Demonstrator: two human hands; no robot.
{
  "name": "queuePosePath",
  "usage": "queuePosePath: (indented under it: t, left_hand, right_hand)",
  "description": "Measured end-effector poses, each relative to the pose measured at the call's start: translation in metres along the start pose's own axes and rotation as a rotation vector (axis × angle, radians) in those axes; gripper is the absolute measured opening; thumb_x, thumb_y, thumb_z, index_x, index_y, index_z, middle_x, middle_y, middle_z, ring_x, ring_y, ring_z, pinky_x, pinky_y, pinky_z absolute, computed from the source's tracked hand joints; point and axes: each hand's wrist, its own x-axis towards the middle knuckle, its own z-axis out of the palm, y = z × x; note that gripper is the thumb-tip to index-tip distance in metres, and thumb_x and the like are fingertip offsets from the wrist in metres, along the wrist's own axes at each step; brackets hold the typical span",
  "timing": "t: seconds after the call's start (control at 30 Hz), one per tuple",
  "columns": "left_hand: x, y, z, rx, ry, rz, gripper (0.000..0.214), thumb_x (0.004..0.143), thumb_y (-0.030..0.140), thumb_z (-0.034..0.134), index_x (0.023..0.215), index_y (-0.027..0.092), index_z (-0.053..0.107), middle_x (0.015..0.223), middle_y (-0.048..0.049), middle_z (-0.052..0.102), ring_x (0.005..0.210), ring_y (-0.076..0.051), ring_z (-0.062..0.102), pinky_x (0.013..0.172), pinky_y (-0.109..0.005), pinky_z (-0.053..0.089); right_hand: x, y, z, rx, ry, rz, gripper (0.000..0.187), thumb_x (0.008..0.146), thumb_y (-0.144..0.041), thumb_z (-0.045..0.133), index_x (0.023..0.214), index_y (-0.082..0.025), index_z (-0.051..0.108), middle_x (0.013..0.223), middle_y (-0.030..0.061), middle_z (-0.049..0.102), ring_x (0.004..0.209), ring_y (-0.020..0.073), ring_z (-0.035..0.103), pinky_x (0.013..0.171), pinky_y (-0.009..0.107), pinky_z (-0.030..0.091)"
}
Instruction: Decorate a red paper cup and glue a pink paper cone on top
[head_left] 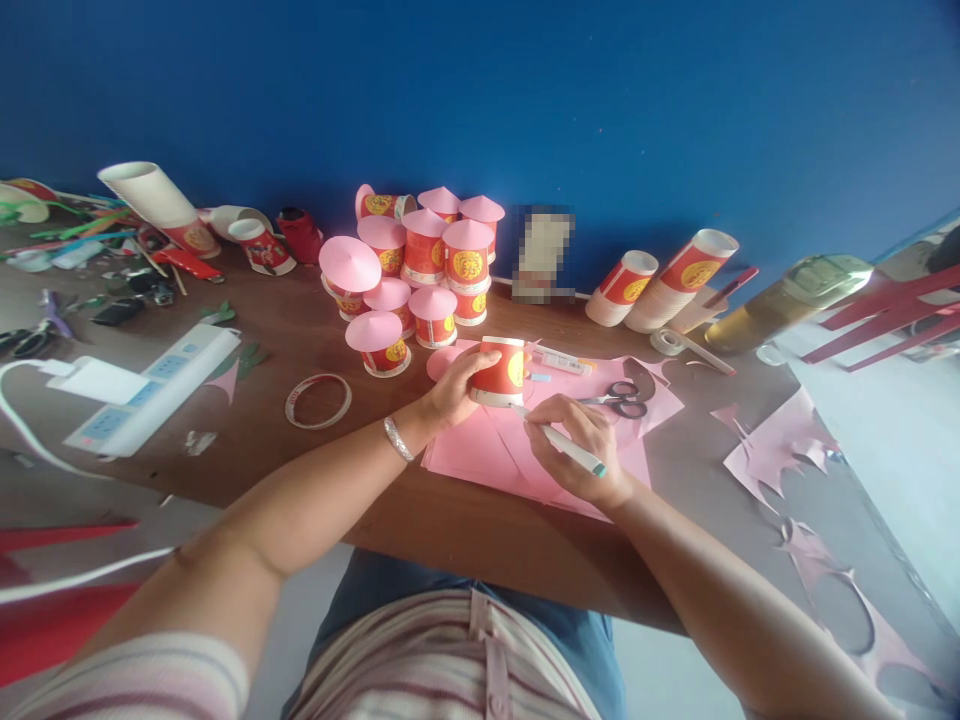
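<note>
My left hand is closed round a red paper cup standing upside down on a stack of pink paper. My right hand grips a white pen with a green cap, its tip at the cup's rim on the pink paper. A silver bracelet is on my left wrist. Scissors lie just right of the cup on the paper.
Several red cups topped with pink paper cones stand behind. A tape roll and a white power strip lie left. Stacked cups, a bottle and pink paper scraps are right. Craft clutter fills the far left.
</note>
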Motion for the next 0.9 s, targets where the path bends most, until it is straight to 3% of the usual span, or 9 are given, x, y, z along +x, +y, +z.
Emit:
queuePosePath:
  t: [0.43, 0.9]
  left_hand:
    - [-0.0003, 0.0001, 0.0001, 0.008, 0.025, -0.002, 0.036, 0.086, 0.041, 0.072, 0.109, 0.014, 0.079, 0.116, -0.0141, 0.079, 0.11, -0.032, 0.075, 0.085, -0.036, 0.059]
    - [-0.0012, 0.0012, 0.0029, 0.082, 0.05, -0.01, 0.047, 0.084, 0.043, 0.073, 0.121, 0.014, 0.076, 0.121, -0.014, 0.078, 0.116, -0.033, 0.072, 0.086, -0.036, 0.06]
  right_hand:
    - [0.0002, -0.0006, -0.0005, -0.005, 0.004, -0.03, 0.014, 0.092, -0.009, 0.059, 0.094, -0.023, 0.059, 0.075, -0.0016, 0.069, 0.061, 0.012, 0.064, 0.058, 0.024, 0.05]
    - [0.0026, -0.0032, 0.0003, -0.037, 0.024, -0.085, 0.017, 0.091, -0.007, 0.061, 0.094, -0.023, 0.059, 0.074, -0.0015, 0.069, 0.061, 0.0121, 0.065, 0.058, 0.024, 0.051]
